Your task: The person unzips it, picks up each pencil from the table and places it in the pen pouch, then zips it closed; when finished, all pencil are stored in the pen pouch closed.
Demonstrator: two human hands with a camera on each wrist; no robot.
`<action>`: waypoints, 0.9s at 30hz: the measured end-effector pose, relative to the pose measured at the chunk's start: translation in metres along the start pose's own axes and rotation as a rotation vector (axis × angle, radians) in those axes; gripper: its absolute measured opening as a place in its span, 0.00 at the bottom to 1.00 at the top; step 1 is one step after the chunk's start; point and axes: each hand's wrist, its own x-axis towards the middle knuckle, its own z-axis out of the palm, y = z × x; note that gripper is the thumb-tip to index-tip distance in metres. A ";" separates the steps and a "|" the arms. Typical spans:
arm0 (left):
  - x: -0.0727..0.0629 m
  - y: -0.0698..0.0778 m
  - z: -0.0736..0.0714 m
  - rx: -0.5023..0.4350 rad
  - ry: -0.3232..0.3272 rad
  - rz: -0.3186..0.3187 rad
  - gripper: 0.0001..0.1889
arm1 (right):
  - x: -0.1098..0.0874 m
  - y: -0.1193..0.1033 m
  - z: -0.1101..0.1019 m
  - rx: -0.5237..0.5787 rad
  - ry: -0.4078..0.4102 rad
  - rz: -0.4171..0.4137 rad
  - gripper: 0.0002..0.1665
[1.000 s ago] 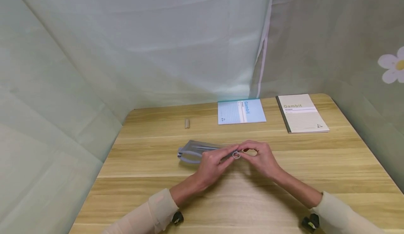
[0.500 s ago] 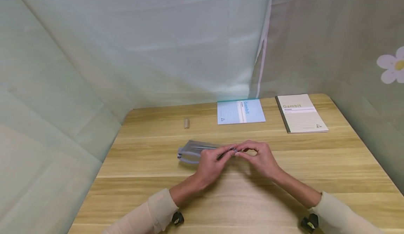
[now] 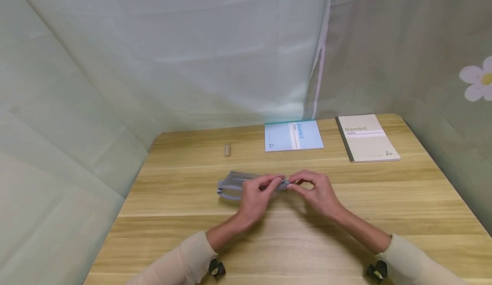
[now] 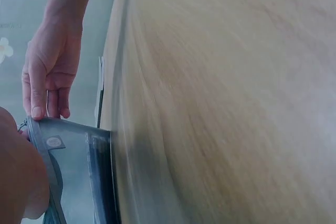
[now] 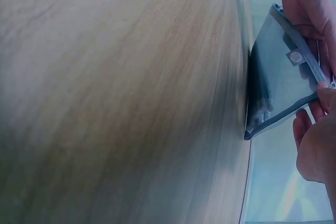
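A see-through pencil case (image 3: 239,177) with grey trim and a zipper along its top edge is held upright between both hands. Several long, slim things (image 5: 261,90) show through its side near the bottom. My left hand (image 3: 254,198) pinches the zipper pull near the right end of the case, its thumb and index finger close together over the small metal piece. With thumb and fingertips my right hand (image 3: 320,194) grips the case's right end corner. In the left wrist view, the right hand's fingertips sit at the top corner of the case.
A small beige cylinder-like piece (image 3: 227,150) lies behind the case on the wooden table (image 3: 184,225). Farther back are a blue notebook (image 3: 294,136) and a cream notebook (image 3: 368,139) with a dark spine. Fabric walls (image 3: 230,54) enclose the table.
The ring on the zipper, which hung in view between the hands, has been drawn under my left fingers. My left fingertips have shifted slightly left and curled tighter; the right hand stays put.
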 end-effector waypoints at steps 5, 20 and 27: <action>0.000 0.001 -0.001 0.008 0.018 -0.025 0.10 | 0.000 0.001 0.001 -0.003 0.022 -0.023 0.11; -0.001 0.004 -0.002 0.045 0.036 -0.026 0.09 | -0.003 -0.001 -0.003 -0.003 0.106 -0.060 0.11; 0.003 -0.004 -0.019 0.082 0.105 -0.046 0.07 | -0.007 0.002 -0.017 0.047 0.179 0.011 0.11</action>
